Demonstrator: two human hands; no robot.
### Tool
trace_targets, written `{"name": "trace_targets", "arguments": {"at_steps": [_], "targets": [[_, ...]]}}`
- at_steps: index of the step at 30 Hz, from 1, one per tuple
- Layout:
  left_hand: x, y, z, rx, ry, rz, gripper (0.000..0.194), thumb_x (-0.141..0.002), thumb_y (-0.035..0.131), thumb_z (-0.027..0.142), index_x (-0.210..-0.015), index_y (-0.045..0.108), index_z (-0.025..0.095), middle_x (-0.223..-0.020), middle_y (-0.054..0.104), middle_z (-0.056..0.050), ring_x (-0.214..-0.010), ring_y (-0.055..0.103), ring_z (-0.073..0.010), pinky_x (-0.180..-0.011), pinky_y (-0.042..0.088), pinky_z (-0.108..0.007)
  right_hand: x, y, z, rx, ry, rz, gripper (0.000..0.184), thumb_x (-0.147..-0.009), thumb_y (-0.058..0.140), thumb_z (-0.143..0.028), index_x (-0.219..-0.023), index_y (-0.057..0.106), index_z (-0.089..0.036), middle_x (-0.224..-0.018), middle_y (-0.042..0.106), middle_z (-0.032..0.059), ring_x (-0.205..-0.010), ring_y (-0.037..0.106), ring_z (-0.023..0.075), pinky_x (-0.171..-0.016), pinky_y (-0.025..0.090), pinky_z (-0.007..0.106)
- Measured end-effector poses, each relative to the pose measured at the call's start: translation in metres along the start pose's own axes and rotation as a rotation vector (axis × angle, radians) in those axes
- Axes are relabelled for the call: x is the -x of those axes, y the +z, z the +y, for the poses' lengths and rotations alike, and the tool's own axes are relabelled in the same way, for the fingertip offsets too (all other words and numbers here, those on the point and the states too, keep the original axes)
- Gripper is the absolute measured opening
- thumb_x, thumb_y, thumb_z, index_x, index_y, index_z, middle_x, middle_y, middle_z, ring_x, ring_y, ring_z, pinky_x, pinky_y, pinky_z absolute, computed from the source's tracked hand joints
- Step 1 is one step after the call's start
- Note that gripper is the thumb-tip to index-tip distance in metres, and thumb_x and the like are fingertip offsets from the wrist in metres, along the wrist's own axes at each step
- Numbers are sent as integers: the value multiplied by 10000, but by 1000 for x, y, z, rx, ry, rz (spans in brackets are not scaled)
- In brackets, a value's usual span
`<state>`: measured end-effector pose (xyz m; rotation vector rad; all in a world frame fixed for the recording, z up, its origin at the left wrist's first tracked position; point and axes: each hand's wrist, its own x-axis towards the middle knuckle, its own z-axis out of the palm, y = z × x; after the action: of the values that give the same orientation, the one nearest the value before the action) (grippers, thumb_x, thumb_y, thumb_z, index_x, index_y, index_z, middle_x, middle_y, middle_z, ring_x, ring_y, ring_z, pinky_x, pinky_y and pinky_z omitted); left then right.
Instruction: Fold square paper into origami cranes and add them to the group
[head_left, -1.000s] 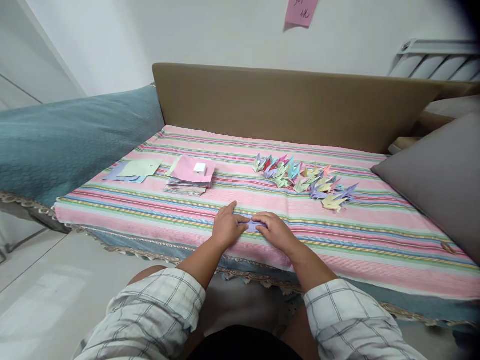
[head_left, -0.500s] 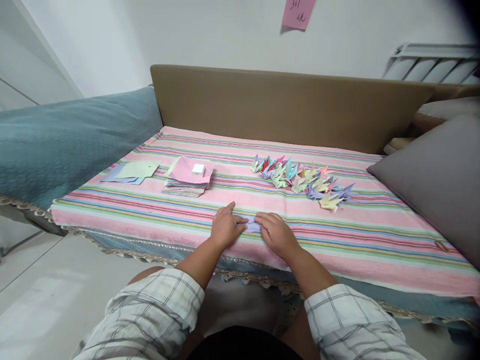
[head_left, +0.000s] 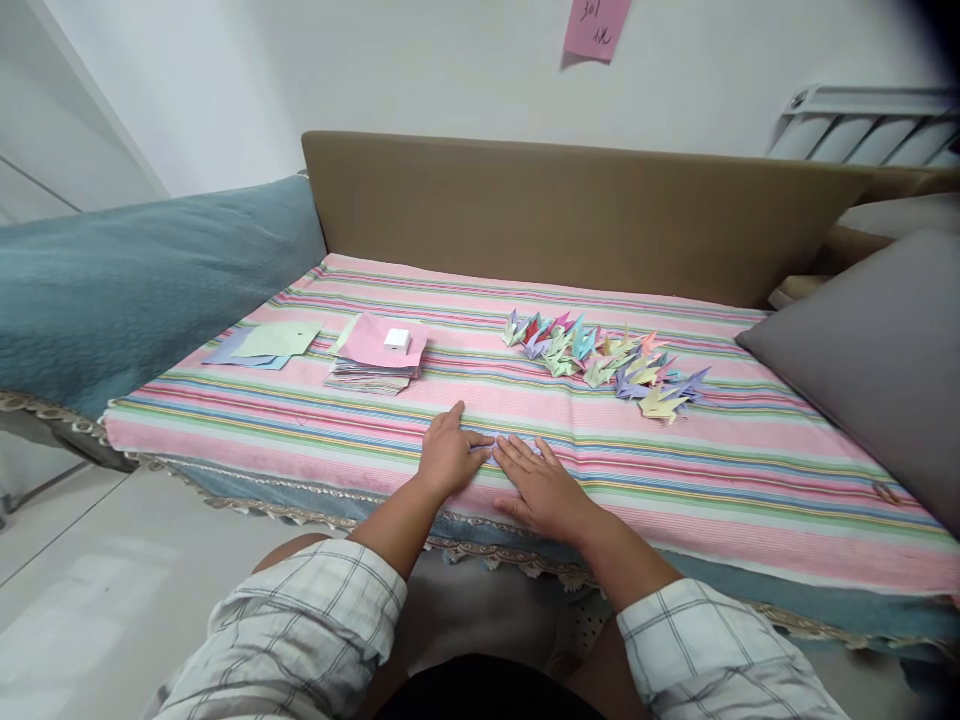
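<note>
A small piece of folded purple paper (head_left: 494, 445) lies flat on the striped cloth (head_left: 360, 430), mostly covered by my hands. My left hand (head_left: 448, 458) rests at its left side, index finger stretched forward and thumb reaching right onto the paper. My right hand (head_left: 546, 490) lies flat across it, fingers extended and thumb out to the side. The fingertips of the right hand nearly meet the left thumb. Ahead to the right sits a cluster of folded paper cranes (head_left: 600, 358) in several colours.
A stack of square paper (head_left: 373, 372) with a white block (head_left: 397, 341) on top stands ahead left. Loose green and blue sheets (head_left: 274, 340) lie farther left. A grey pillow (head_left: 877, 350) leans at the right, and a brown backrest (head_left: 555, 215) runs behind.
My right hand has flattened and moved left over the purple paper, covering most of it. My left hand has barely shifted.
</note>
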<state>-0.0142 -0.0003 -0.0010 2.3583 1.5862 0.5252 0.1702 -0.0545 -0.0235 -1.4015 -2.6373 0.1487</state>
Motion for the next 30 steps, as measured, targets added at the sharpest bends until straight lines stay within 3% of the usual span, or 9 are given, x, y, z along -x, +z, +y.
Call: {"name": "trace_targets", "arguments": {"at_steps": [7,11,14,17,20,23,30], "targets": [[3,-1,-5,-20,23,31,253,-754,632,367,-995,704,344,-1400,406,-24,-1238,386,-318,-1035,324,-470,-1,-1,0,-19,12,-3,682,-886,292,-594,-1436,241,-193,-1478,265,109,-1372,222,262,-1098,116,566],[4,-2,-10,-66,71,32,247,-787,592,365,-995,713,309,-1381,441,-44,-1229,410,-305,-1034,337,-448,-1,-2,-1,-39,24,-24,691,-883,277,-606,-1437,238,-194,-1484,247,107,-1378,203,259,-1099,94,566],[10,-3,-11,-134,113,82,294,-836,518,303,-1081,675,265,-1384,447,-77,-1238,419,-301,-1058,283,-503,-1,-4,-1,-52,26,-41,693,-883,283,-604,-1436,240,-188,-1490,230,108,-1382,188,258,-1100,85,564],[22,-2,-5,-198,310,128,427,-869,420,218,-1288,506,220,-1414,412,-87,-1335,301,-280,-1102,130,-558,-2,-5,-3,-53,25,-33,693,-884,308,-591,-1436,237,-178,-1483,254,114,-1380,194,263,-1097,93,571],[35,5,1,-221,516,7,554,-846,423,214,-1393,346,165,-1459,332,-103,-1378,212,-250,-1126,135,-483,-2,-5,-4,-46,16,-4,690,-885,328,-575,-1438,225,-176,-1466,302,118,-1372,220,264,-1094,115,574],[41,13,2,-249,493,-42,638,-817,431,223,-1423,264,121,-1464,318,-113,-1384,186,-258,-1129,131,-473,-1,-2,-4,-20,8,18,690,-881,360,-559,-1437,231,-172,-1456,323,123,-1368,230,265,-1097,121,570],[39,19,-3,-243,459,-63,731,-727,474,205,-1419,264,98,-1461,319,-126,-1377,209,-267,-1124,149,-464,3,5,-1,29,23,37,714,-867,404,-544,-1445,209,-173,-1485,255,92,-1383,188,244,-1116,139,517]]}}
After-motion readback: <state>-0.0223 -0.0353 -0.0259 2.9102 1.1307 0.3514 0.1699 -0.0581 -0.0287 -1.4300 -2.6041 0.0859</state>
